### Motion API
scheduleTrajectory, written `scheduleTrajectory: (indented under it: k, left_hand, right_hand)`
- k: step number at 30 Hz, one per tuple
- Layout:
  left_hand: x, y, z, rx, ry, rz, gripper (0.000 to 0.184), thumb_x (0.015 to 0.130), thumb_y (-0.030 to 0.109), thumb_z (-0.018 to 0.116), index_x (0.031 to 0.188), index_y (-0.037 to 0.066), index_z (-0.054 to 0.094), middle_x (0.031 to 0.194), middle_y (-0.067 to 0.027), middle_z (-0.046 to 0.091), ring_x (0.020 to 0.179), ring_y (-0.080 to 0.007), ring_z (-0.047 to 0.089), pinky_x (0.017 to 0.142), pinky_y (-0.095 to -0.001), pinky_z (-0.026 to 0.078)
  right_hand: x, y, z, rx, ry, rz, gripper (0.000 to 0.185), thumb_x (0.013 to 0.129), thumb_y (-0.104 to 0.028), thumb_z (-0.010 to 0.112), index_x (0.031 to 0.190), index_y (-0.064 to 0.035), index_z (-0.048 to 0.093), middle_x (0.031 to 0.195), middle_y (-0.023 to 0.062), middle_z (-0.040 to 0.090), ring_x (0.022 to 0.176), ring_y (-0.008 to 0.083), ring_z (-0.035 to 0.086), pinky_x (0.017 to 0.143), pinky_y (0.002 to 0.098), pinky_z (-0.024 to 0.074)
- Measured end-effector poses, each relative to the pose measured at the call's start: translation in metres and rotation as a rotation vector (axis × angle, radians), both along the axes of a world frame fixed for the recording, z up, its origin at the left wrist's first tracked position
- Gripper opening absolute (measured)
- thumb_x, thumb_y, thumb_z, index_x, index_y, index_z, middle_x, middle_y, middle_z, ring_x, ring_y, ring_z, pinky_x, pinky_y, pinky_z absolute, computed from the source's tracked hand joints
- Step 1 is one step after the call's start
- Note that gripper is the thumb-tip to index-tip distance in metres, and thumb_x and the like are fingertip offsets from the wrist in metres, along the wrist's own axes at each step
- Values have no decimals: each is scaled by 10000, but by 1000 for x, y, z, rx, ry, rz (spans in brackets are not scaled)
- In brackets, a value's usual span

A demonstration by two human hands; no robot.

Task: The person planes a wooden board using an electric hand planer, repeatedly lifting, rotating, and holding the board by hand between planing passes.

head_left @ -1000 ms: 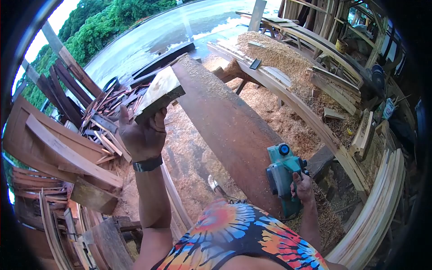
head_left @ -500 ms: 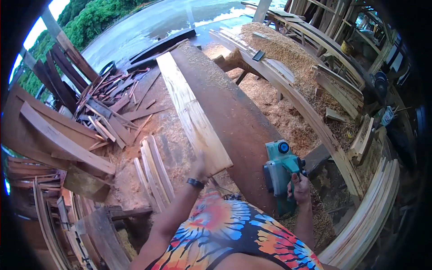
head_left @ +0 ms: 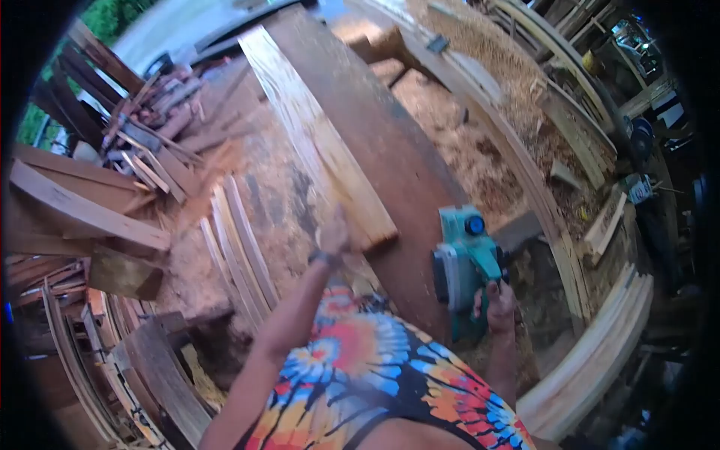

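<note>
A teal electric planer [head_left: 474, 266] rests at the right edge of the brown workbench [head_left: 390, 165]. My right hand [head_left: 498, 306] is wrapped round its rear handle. On the bench lies a long pale plank [head_left: 315, 150], running away from me toward the far left. My left hand [head_left: 335, 231], wearing a dark wristband, is at the plank's left edge close to its near end. Motion blurs its fingers, so I cannot make out whether they grip or only touch the wood.
Curved strips [head_left: 232, 247] stand left of the bench, with a scrap pile [head_left: 165, 120] farther back. A long curved timber [head_left: 517, 165] runs along the right side, over heaped shavings [head_left: 480, 67]. Stacked pale boards [head_left: 592, 367] curve at lower right.
The view has tilted downward and shifted. My left hand has slid a little forward along the plank's edge. My right hand stays on the planer, which keeps its place on the bench.
</note>
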State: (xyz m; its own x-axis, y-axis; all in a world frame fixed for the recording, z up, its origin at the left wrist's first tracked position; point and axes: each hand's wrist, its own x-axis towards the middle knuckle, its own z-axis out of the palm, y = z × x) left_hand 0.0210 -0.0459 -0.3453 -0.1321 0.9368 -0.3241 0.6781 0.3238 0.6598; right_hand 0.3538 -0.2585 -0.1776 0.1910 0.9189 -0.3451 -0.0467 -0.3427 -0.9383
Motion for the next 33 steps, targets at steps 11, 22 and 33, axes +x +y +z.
scheduleTrajectory:
  k: [11, 22, 33]
  left_hand:
    - [-36, 99, 20, 23, -54, 257, 948, 866, 766, 505, 1167, -123, 640, 1146, -349, 658, 1123, -451, 643, 974, -464, 493]
    - [-58, 172, 15, 6, -224, 288, 829, 828, 677, 674, 1193, -67, 655, 1096, -241, 716, 997, -342, 713, 803, -405, 569]
    - [-43, 65, 3, -164, -893, 400, 763, 997, 687, 369, 1273, 25, 628, 1056, -110, 722, 896, -180, 699, 776, -327, 560]
  right_hand:
    - [-5, 3, 7, -82, -71, -48, 707, 944, -675, 514, 1095, 13, 576, 661, 37, 547, 525, 114, 524, 490, 273, 431]
    - [-41, 38, 27, -198, -107, 210, 778, 882, -753, 528, 1114, -14, 602, 674, -1, 552, 567, 87, 519, 514, 264, 429]
    - [-62, 72, 23, -38, -321, 470, 793, 833, -809, 524, 854, -18, 578, 606, -9, 545, 523, 71, 521, 466, 257, 419]
